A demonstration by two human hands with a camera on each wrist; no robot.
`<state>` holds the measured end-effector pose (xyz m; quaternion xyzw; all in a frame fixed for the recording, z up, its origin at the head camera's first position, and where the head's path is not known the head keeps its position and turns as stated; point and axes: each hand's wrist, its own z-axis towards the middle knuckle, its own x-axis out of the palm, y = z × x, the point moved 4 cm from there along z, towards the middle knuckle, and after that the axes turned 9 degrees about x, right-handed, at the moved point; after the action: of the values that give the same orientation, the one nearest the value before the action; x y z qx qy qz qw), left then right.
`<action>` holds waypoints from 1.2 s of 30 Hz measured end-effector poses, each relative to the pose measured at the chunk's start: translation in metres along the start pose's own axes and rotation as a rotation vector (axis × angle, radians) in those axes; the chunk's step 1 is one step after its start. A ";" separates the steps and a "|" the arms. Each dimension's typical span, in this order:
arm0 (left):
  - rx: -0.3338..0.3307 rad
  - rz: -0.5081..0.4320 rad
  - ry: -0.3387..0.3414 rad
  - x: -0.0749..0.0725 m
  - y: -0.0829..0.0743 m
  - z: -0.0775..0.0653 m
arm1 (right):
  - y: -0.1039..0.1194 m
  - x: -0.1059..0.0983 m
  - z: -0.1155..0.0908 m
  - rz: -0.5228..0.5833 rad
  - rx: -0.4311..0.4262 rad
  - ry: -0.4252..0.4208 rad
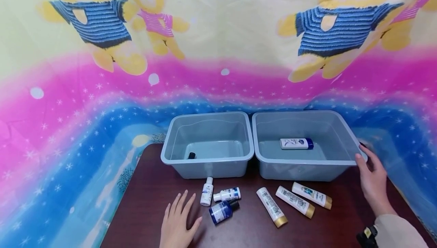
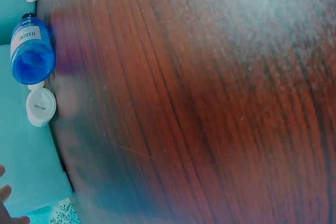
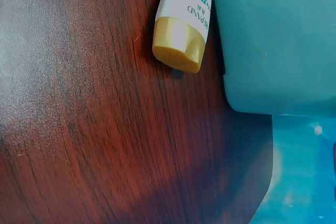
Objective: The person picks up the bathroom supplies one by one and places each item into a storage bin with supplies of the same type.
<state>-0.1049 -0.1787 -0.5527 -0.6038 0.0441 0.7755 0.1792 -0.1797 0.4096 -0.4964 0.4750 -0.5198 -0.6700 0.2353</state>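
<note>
My right hand holds the front right corner of the right grey plastic bin, thumb and fingertips at its rim. Inside that bin lies a white bottle with a dark blue cap. Spread out low over the table, my left hand holds nothing; its fingertips show at the left wrist view's edge. Nearest to it are a small white bottle, a white-and-blue bottle and a blue bottle with a black cap, also seen as the blue bottle.
Three white tubes with gold caps lie before the right bin: a left tube, a middle tube and a right tube. A black cap shows in the left bin. Patterned cloth hangs behind the brown table.
</note>
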 end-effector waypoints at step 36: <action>0.525 -0.023 -0.115 -0.004 -0.065 0.030 | -0.004 -0.001 0.003 0.384 -0.122 0.079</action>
<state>-0.1105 -0.1106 -0.5310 -0.4920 0.2265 0.7685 0.3406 -0.1811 0.4131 -0.4992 0.3780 -0.5495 -0.6240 0.4072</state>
